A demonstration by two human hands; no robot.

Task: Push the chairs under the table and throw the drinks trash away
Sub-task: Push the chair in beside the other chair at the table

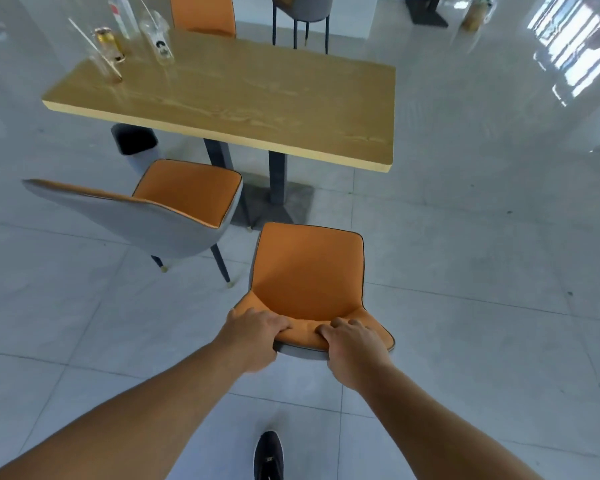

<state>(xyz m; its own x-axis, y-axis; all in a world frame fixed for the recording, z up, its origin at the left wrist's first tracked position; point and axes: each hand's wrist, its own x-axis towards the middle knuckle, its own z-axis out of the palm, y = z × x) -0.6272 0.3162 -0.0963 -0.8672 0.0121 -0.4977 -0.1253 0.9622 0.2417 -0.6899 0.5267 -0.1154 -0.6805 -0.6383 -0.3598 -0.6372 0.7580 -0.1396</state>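
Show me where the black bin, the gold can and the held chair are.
black bin (134,138), head view, front wall.
gold can (109,43), head view, side.
held chair (309,271), head view, orange seat.

Matt wood-grain table (257,98), smooth orange leather-like chair (309,271) seat, glossy floor tiles (465,271), clear plastic cups (158,39)

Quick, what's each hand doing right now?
Left hand: closed on the top edge of the chair back.
Right hand: closed on the same chair back.
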